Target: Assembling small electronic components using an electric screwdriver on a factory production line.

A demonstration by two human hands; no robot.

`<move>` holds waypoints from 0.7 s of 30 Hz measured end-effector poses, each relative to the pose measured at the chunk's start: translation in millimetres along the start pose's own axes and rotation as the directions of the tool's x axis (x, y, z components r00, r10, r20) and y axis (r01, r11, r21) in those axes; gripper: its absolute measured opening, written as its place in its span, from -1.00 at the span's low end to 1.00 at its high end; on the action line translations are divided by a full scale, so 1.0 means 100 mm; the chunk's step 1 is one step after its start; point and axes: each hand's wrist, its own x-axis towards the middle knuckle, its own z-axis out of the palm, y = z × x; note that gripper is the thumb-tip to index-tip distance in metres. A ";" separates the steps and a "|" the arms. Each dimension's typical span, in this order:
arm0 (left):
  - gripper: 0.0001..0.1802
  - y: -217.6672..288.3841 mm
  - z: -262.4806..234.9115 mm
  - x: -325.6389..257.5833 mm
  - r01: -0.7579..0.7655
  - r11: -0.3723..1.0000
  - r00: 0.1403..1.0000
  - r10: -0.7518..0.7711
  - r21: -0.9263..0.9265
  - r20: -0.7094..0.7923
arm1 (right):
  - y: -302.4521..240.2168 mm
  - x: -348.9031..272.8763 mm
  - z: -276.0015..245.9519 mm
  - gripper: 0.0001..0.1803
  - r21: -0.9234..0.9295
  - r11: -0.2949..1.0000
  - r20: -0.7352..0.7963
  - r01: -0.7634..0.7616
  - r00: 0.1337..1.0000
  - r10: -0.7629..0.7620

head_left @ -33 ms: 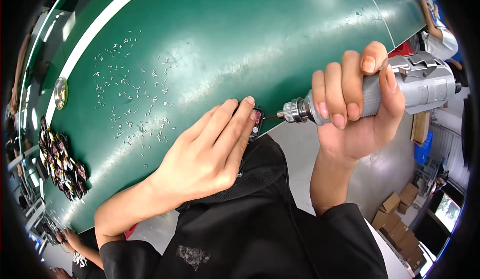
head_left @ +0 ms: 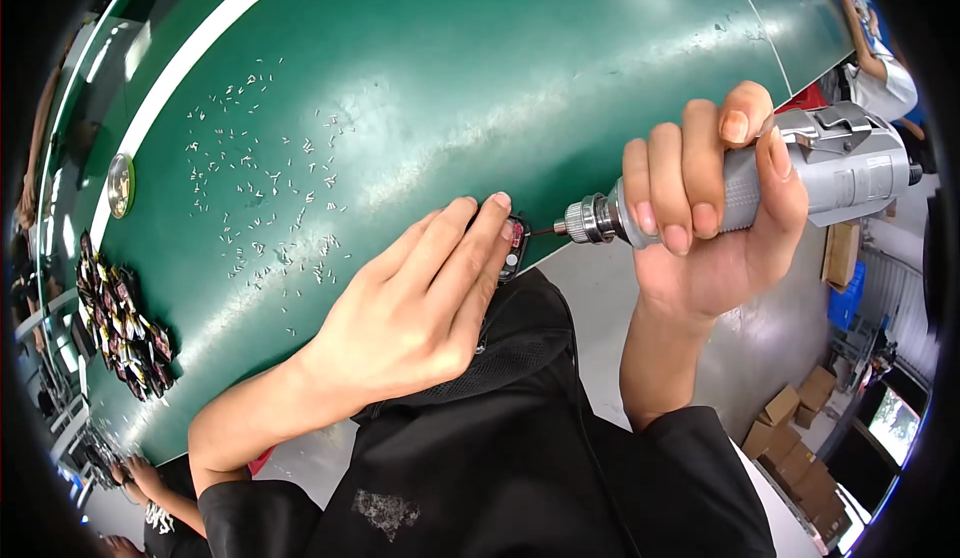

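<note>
My right hand [head_left: 705,198] is wrapped round a grey electric screwdriver [head_left: 840,173], which lies sideways with its metal chuck [head_left: 590,220] to the left. From the chuck a thin reddish bit [head_left: 542,232] reaches the side of a small black device [head_left: 513,255] at the table's near edge. Over that device lies my left hand [head_left: 420,298], fingers together, pressing and holding it. Part of the device shows past the fingertips, with red and pale spots on it. The rest is hidden beneath the fingers, and the exact spot the bit tip touches is too small to tell.
Many tiny silvery screws [head_left: 275,178] lie scattered over the green table [head_left: 480,68]. At the left, small dark devices [head_left: 125,323] form a pile, with a round shallow dish [head_left: 121,186] beyond. Cardboard boxes [head_left: 800,463] stand at the lower right. Other people work at both sides.
</note>
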 end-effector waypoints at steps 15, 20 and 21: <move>-0.55 -0.02 0.04 -0.02 0.013 0.998 0.999 -0.015 -0.063 -0.031 | 0.12 0.03 0.04 -0.80 -0.071 0.996 0.142 -0.053 0.988 0.062; -0.53 -0.04 0.04 0.01 -0.004 0.997 1.000 0.002 -0.083 -0.025 | 0.08 -0.01 0.17 -0.83 -0.243 0.969 0.091 -0.039 0.994 0.062; -0.53 -0.05 0.05 0.01 -0.006 0.997 1.000 0.004 -0.076 -0.027 | 0.08 -0.01 0.17 -0.83 -0.241 0.970 0.095 -0.032 0.994 0.056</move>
